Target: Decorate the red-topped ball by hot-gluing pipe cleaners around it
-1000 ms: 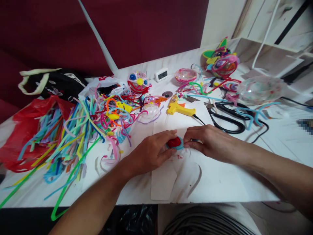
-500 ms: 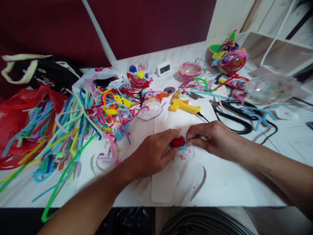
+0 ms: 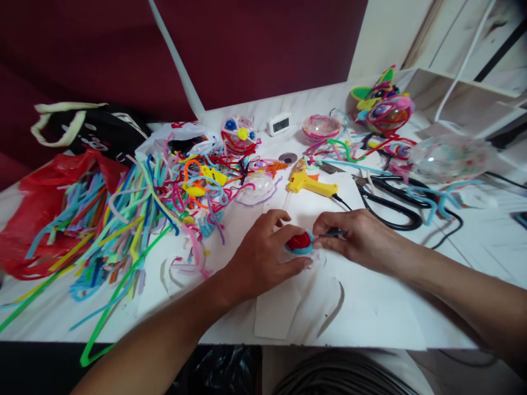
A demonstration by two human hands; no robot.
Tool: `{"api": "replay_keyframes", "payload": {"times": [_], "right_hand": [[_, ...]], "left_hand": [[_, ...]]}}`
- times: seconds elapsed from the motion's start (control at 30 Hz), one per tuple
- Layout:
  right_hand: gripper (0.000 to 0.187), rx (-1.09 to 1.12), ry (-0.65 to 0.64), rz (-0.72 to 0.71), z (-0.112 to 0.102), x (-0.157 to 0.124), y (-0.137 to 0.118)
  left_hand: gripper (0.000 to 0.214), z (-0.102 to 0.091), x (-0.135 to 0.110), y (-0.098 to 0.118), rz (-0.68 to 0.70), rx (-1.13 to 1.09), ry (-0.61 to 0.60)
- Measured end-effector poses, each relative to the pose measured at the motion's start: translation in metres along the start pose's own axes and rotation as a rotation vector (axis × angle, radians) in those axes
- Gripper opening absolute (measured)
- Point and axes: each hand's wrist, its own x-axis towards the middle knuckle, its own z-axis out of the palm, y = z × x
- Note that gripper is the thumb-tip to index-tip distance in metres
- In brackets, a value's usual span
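Observation:
A small red round piece (image 3: 299, 241) ringed by a light blue pipe cleaner (image 3: 302, 250) rests on a white sheet (image 3: 313, 208) in the middle of the table. My left hand (image 3: 263, 258) curls round its left side, thumb and fingers pinching it. From the right, my right hand (image 3: 358, 236) pinches the free blue end of the pipe cleaner (image 3: 334, 234), fingers closed. Both hands rest low on the sheet.
A yellow glue gun (image 3: 309, 184) with a black cord lies just beyond my hands. Black scissors (image 3: 391, 200) lie to the right. A big heap of coloured pipe cleaners (image 3: 135, 214) and a red bag (image 3: 37, 214) fill the left. Decorated clear balls (image 3: 239, 134) and a small clock (image 3: 279, 124) stand behind.
My left thumb has lifted off the red piece, showing more of it, and the blue pipe cleaner end in my right hand now sticks out to the right. The camera shifted slightly.

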Motion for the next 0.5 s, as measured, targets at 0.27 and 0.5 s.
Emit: {"api": "replay_keyframes", "payload": {"times": [0.27,0.5], "right_hand": [[0.020,-0.067,-0.017,-0.041,0.000,-0.002,-0.005],[0.023,-0.125,-0.014,-0.068,0.003,-0.007,-0.015]], "left_hand": [[0.053,-0.006,0.004,-0.001,-0.066,-0.058,-0.001],[0.063,-0.020,0.007,-0.003,-0.173,-0.205,-0.107]]}}
